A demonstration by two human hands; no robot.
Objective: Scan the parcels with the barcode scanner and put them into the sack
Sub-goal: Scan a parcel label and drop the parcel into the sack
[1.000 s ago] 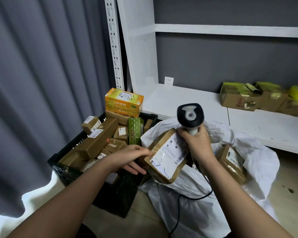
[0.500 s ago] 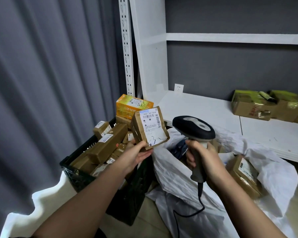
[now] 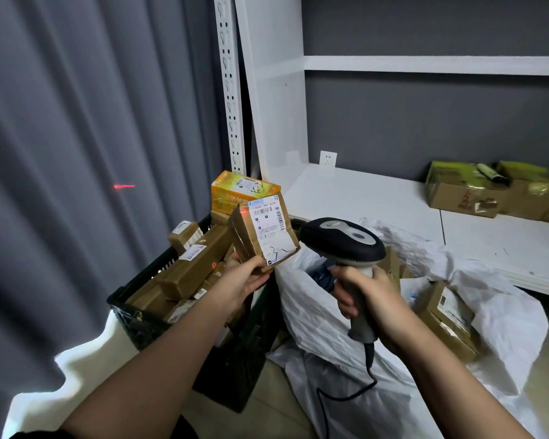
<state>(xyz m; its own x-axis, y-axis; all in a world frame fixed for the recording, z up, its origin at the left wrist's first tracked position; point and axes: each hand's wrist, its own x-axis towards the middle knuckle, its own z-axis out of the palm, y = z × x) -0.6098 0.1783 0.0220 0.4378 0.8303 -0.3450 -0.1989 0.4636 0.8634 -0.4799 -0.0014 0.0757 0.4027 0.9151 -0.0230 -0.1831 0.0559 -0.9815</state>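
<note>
We hold a small brown tape-wrapped cardboard parcel (image 3: pixel 262 234) upright in our left hand (image 3: pixel 246 277), gripped at its lower end above the black plastic crate (image 3: pixel 146 321), its white barcode label facing us, a red laser dot at its top-left edge. Our right hand (image 3: pixel 366 299) grips the black-and-grey corded barcode scanner (image 3: pixel 343 240) over the open white woven sack (image 3: pixel 314 315).

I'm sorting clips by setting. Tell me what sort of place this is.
Probably a parcel sorting room or small stockroom. A crate is full of labelled parcels, a white sack already holds some, white shelving carries boxes, and the right hand grips a scanner.
</note>
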